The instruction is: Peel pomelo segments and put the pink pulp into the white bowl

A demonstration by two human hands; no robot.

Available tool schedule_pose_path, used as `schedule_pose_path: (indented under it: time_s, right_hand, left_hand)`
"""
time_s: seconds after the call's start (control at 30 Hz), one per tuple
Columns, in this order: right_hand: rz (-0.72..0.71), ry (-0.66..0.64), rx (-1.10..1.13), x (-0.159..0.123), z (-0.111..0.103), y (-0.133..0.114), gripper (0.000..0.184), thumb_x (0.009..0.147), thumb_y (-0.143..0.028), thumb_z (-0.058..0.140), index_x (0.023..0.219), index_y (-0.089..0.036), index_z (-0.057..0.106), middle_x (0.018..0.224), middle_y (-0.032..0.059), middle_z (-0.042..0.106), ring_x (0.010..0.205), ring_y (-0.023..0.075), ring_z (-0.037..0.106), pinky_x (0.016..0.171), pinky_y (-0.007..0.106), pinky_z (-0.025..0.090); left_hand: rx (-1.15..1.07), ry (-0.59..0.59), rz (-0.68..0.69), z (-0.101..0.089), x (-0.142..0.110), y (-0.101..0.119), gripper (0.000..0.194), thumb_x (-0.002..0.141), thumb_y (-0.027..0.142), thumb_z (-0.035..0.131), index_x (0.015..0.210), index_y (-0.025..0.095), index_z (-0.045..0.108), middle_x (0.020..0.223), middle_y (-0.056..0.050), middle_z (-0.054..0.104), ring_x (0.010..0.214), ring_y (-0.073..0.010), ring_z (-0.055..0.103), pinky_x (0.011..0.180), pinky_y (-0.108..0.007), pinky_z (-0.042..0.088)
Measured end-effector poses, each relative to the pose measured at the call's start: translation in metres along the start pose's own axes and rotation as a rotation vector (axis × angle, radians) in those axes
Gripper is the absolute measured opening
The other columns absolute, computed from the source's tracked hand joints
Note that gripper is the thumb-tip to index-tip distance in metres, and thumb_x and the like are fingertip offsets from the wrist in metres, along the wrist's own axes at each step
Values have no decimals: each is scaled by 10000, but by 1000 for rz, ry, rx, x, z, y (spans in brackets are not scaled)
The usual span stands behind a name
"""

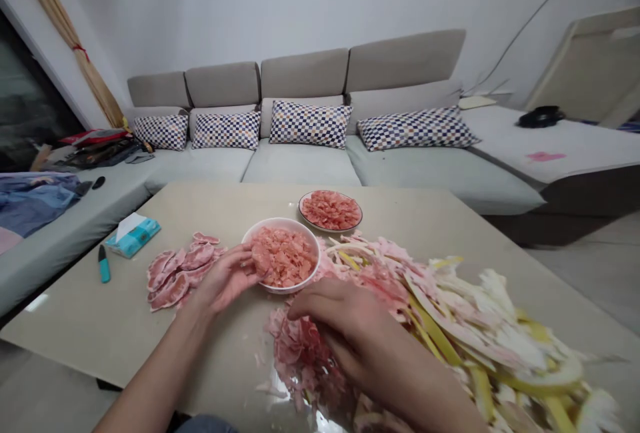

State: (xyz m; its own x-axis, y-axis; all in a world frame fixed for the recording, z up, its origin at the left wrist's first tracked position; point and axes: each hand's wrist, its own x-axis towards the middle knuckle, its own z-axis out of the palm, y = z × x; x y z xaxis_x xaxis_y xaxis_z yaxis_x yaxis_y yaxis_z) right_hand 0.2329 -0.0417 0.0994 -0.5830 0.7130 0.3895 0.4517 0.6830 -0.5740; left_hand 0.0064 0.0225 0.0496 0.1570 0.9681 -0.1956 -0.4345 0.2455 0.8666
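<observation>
The left hand [227, 279] grasps a pink pulp piece [261, 256] between fingers and thumb, at the left rim of a white bowl [285, 290]. The piece's long axis appears near upright; its lower end points down toward the bowl. The bowl, immediately right of this grip, contains loose pink pulp [290, 259]. Beyond the bowl, to its right, a dark-rimmed plate [334, 229] carries a mound of redder pulp [331, 209]. Left of the grip lie unbowled pink segments [175, 279]; farther left are a tissue pack [133, 236] and a teal-handled knife [104, 266], its dark end directed away from the wearer. The right hand [345, 326] is positioned over pink membrane scraps [297, 346], fingers curled; whether it grasps anything cannot be determined. Right of it, yellow-and-white peel [440, 333] extends across the table [225, 199].
</observation>
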Motion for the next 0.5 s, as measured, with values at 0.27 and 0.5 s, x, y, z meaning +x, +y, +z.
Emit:
schedule_pose_path:
  time_s: [0.27,0.5]
  right_hand:
    - [-49,-14,15,8,10,-6,308,821,-33,517,948,-241,706,975,22,732,877,170,684,779,280,533]
    - [-7,-244,50,19,22,-6,207,761,-65,592,699,-231,699,596,-35,685,533,123,624,537,198,455]
  left_hand:
    - [-395,-74,-85,6,-32,-7,158,903,145,533,1027,102,621,1092,-139,699,1095,-262,651,961,-406,532]
    - [-345,-48,-26,-5,-42,-8,223,879,86,574,1091,85,642,1218,-144,668,1154,-263,626,1017,-367,506]
